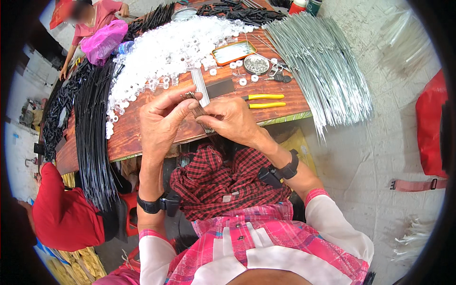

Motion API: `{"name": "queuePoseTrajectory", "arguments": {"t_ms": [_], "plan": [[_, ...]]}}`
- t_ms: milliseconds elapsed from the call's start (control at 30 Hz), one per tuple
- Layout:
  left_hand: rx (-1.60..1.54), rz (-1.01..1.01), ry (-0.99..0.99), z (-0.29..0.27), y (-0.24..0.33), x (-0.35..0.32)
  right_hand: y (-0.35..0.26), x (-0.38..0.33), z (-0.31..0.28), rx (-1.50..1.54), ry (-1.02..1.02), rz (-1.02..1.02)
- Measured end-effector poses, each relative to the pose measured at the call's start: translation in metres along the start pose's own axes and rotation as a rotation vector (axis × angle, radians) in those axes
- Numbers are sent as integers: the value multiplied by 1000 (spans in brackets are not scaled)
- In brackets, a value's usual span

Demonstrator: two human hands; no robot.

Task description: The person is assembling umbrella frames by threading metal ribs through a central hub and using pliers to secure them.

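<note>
My left hand [161,121] and my right hand [232,121] meet at the near edge of a wooden table [128,137]. Between them they pinch a small bundle of thin dark metal rods [202,111], slanting from upper left to lower right. Both hands have fingers closed on the bundle. A few loose silver rods [200,85] lie on the table just beyond my fingers. A red checked cloth [213,180] covers my lap below the hands.
A heap of small white plastic rings [166,47] fills the table's middle. Long silver wires [323,61] fan off the right edge, black rods [92,133] hang off the left. Yellow-handled pliers [263,100], an orange tray [233,51] and a round tin [256,64] lie nearby. Another person [92,21] sits far left.
</note>
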State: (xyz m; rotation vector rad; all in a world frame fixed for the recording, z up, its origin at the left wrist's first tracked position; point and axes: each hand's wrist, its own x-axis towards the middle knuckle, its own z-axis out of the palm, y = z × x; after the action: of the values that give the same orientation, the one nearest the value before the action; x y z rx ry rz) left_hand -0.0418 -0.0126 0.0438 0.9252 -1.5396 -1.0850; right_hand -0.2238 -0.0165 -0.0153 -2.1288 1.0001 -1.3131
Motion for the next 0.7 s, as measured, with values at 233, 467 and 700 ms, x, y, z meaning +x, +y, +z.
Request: {"name": "queuePoseTrajectory", "arguments": {"t_ms": [233, 467, 700], "plan": [[49, 27, 10, -4, -6, -5, 4, -5, 2, 41, 11, -18], [14, 51, -7, -4, -4, -4, -2, -4, -4, 56, 0, 21], [55, 31, -30, -1, 1, -3, 0, -3, -7, 70, -23, 23]]}}
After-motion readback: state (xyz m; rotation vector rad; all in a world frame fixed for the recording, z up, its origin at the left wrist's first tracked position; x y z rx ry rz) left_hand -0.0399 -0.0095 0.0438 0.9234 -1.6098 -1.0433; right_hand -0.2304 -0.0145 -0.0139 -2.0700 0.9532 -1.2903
